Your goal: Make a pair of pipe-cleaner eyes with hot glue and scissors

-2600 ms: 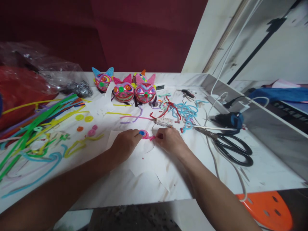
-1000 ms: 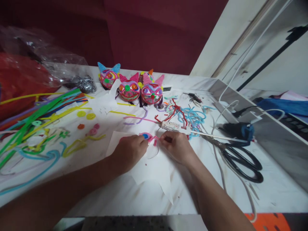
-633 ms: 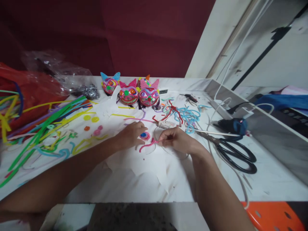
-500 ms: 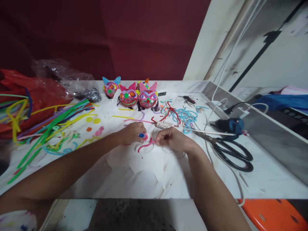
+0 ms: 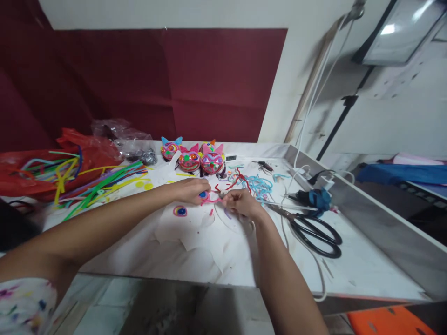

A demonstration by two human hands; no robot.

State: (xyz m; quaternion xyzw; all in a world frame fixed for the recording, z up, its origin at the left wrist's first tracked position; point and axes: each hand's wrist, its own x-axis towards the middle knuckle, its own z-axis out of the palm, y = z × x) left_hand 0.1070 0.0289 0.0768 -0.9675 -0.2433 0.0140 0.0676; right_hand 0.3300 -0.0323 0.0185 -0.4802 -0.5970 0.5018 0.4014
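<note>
My left hand rests palm down with its fingers closed on a coiled pipe cleaner eye with a blue centre and a pink outer ring. A pink pipe cleaner stretches from that piece to my right hand, whose thumb and fingers pinch its end. A second eye piece, blue inside yellow and pink, lies on the white table just in front of my left wrist. Short pink scraps lie near the hands.
Several decorated cat-like heads stand at the back. Loose pipe cleaners and a red bag are on the left. Large black scissors, a blue-wrapped tool, cables and blue scraps lie to the right.
My view has tilted upward. The pink pipe cleaner's end, earlier curled loose, now runs between both hands. The second eye piece has come into sight.
</note>
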